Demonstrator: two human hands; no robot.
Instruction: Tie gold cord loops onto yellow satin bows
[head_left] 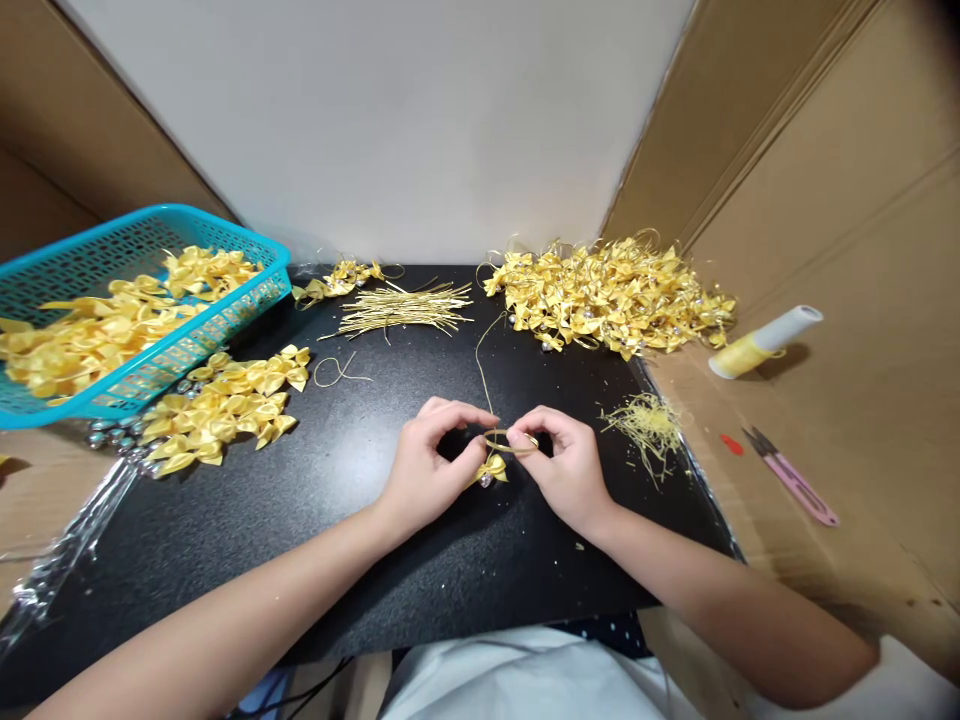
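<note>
A yellow ribbon bow (493, 468) with a small silvery bell hangs just under a loop of gold cord (504, 443) at the middle of the black board. My right hand (559, 460) pinches the loop's right side between thumb and fingertips. At the loop's left side, my left hand (442, 455) curls its thumb and index finger around the cord and the bow; the exact contact is partly hidden. A thin gold cord end (484, 372) runs from the loop away toward the back of the board.
A turquoise basket (279, 262) of yellow bows stands left, with more bows (225, 405) and silver bells (112, 435) beside it. Gold cords (405, 308) lie behind. Finished-looking bows (607, 295) heap back right. Cord scraps (649, 425), pink snips (795, 478) and a thread spool (761, 343) are right.
</note>
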